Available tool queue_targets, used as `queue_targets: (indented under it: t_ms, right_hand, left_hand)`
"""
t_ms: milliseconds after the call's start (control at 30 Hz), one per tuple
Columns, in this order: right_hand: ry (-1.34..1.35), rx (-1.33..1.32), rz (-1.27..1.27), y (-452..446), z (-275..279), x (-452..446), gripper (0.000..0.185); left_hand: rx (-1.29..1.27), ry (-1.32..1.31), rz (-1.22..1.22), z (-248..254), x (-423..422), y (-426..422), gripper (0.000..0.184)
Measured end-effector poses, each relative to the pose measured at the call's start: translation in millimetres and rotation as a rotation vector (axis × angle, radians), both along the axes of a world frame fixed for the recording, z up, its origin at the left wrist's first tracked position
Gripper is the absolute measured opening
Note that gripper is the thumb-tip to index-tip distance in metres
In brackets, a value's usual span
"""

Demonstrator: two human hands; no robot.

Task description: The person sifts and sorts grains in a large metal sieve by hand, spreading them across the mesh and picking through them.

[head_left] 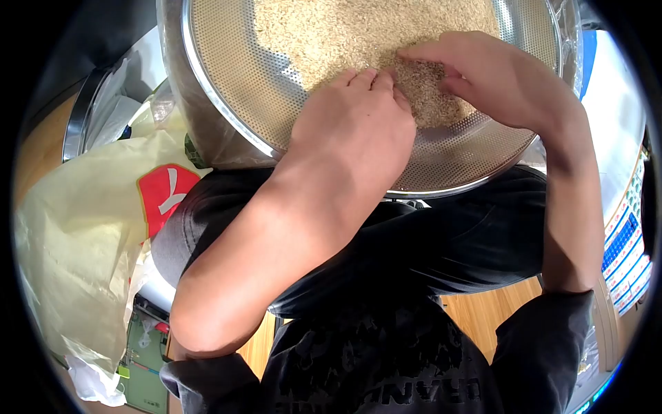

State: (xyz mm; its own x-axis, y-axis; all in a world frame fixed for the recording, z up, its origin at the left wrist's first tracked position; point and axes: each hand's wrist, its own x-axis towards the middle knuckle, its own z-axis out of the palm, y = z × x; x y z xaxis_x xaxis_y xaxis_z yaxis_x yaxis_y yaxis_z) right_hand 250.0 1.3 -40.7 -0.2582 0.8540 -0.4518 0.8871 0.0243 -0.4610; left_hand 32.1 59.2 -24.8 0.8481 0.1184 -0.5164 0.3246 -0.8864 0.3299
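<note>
A wide perforated metal sieve (238,90) with a shiny rim holds a heap of pale tan grain (372,27) that looks like unhusked rice. My left hand (358,117) reaches over the near rim, palm down, its fingertips resting on the near edge of the heap. They lie side by side, apparently gripping nothing. To its right, my right hand (493,76) bends in over the grain. Its index finger is stretched out to the left and the thumb sits apart below, with nothing visible between them. Shadow darkens the grain between both hands.
Clear plastic (183,96) surrounds the sieve's outside. My dark-trousered legs (476,234) are just below the rim. On the left is a yellowish plastic bag (83,228) with a red mark. A blue-and-white printed sheet (624,248) lies at the right. Wooden flooring (483,310) shows beneath.
</note>
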Motion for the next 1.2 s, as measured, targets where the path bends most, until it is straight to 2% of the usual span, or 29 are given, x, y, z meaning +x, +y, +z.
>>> queue_targets:
  t_ms: [100,167,200,267,300,367,567,700,800,967,1100,1200]
  right_hand:
    - [-0.016,-0.051,-0.017,3,6,2,0.042]
    - [0.047,-0.257,-0.263,7,17,-3,0.038]
    - [0.048,-0.257,-0.262,8,15,2,0.038]
    - [0.069,-0.124,0.043,7,9,16,0.035]
    - [0.071,-0.124,0.043,4,8,15,0.035]
    - [-0.089,-0.096,0.069,-3,5,13,0.03]
    - [-0.128,0.023,-0.006,-7,11,17,0.027]
    - [-0.026,0.034,0.064,-6,10,21,0.027]
    - [-0.104,-0.123,0.0,-5,11,11,0.025]
    - [-0.072,0.135,-0.019,-5,1,19,0.02]
    - [-0.027,0.082,-0.011,2,5,11,0.02]
    - [-0.117,0.005,-0.087,12,13,-1,0.021]
  left_hand:
    - [0.049,-0.001,0.031,-3,0,-4,0.059]
    - [0.125,-0.07,0.066,-4,-1,-6,0.057]
    - [0.124,-0.069,0.066,-5,-2,-5,0.057]
    - [0.051,-0.191,0.049,-9,-5,-5,0.056]
    - [0.051,-0.189,0.048,-11,-6,-5,0.056]
    - [0.013,-0.152,0.016,-15,-7,-7,0.056]
    - [0.141,-0.04,0.097,-13,-5,-8,0.051]
    - [0.082,-0.098,0.141,-15,-2,-7,0.049]
    - [0.006,-0.178,0.043,-18,-3,-5,0.048]
    - [0.08,-0.212,-0.006,-22,-9,-6,0.045]
    - [0.015,-0.251,0.004,-23,-8,-5,0.047]
    - [0.007,-0.256,-0.018,-22,-8,-5,0.048]
